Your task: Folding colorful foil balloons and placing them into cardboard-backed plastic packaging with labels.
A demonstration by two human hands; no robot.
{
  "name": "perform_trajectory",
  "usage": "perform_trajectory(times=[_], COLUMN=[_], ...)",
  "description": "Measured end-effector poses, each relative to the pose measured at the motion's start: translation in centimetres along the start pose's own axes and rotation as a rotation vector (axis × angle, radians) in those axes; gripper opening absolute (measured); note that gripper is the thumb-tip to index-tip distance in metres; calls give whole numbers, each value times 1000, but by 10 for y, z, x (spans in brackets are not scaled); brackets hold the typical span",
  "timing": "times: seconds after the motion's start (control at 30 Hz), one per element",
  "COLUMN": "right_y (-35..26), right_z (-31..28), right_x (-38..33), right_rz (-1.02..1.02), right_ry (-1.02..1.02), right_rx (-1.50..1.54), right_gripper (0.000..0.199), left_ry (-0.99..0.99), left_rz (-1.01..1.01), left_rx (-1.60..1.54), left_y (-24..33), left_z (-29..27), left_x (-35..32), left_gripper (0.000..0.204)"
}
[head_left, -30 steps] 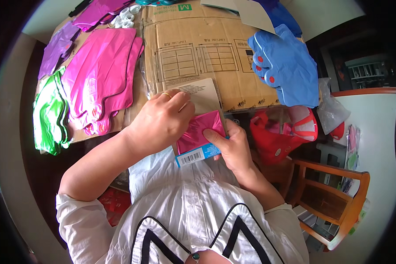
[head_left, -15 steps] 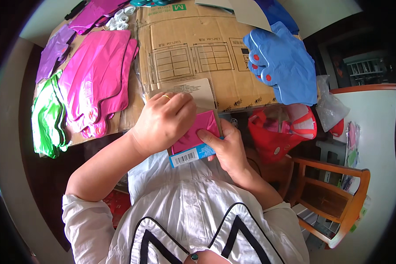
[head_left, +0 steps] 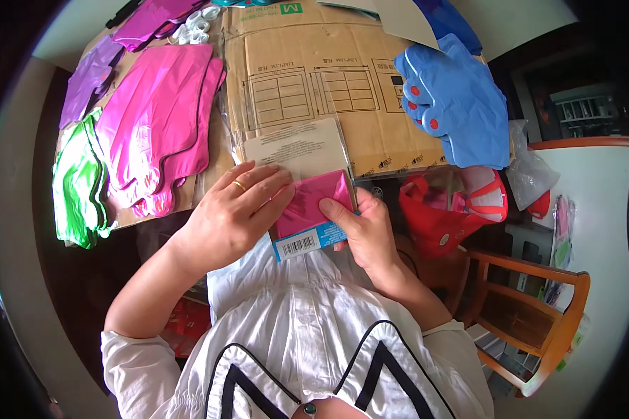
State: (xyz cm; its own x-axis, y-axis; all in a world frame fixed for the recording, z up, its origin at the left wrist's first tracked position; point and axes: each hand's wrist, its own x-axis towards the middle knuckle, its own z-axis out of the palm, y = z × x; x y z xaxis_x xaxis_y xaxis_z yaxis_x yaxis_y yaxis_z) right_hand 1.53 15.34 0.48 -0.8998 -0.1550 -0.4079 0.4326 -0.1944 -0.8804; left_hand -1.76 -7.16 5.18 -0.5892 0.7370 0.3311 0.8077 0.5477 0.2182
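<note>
Just off the table's near edge, my right hand (head_left: 367,234) grips a flat packet (head_left: 313,203) with the thumb across its face. Inside the packet shows folded shiny pink foil, and a blue and white barcode label (head_left: 302,242) runs along its near edge. My left hand (head_left: 239,208), with a ring on one finger, rests its outstretched fingers against the packet's left side; some fingertips are hidden at that edge. Beyond the packet, a pale translucent sheet with small print (head_left: 297,148) extends over the cardboard; whether it joins the packet, I cannot tell.
Flat cardboard (head_left: 286,49) covers the table. Pink foil pieces (head_left: 157,119), green ones (head_left: 79,185) and purple ones (head_left: 89,78) lie left, near white ribbon rolls (head_left: 192,28). Blue foil pieces (head_left: 461,105) lie right. A red bag (head_left: 433,216) and wooden chair (head_left: 524,318) stand at right.
My left hand has gone from curled over the packet's far left part to stretched out along its left side, uncovering more of the printed sheet. My right hand keeps its hold.
</note>
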Motion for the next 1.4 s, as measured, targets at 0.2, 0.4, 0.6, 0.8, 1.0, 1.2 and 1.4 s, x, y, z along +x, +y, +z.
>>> perform_trajectory(times=[0.2, 0.4, 0.6, 0.8, 1.0, 1.2, 1.4], right_y=[0, -2, -5, -14, -24, -33, -38], right_z=[4, 16, -8, 4, -1, 3, 8], right_x=[1, -1, -16, -28, -8, 4, 6], right_rz=[-15, -41, -697, -1309, -1319, -1253, -1268], right_ry=[21, 22, 301, -52, -148, -164, -173], right_rx=[-21, -159, -950, -1501, -1467, -1315, -1365], right_gripper=[26, 29, 54, 20, 25, 27, 27], left_ry=[444, 420, 502, 483, 501, 726, 798], left_rz=[-764, -1169, -1242, -1131, -954, -732, -817], left_rx=[-973, -1962, -2002, -1987, -2253, -2288, -2067], left_y=[51, 69, 66, 61, 48, 57, 64], left_z=[39, 55, 57, 55, 58, 83, 81], left_x=[-77, -31, -16, -11, -21, -27, -12], left_gripper=[36, 30, 16, 20, 48, 53, 29])
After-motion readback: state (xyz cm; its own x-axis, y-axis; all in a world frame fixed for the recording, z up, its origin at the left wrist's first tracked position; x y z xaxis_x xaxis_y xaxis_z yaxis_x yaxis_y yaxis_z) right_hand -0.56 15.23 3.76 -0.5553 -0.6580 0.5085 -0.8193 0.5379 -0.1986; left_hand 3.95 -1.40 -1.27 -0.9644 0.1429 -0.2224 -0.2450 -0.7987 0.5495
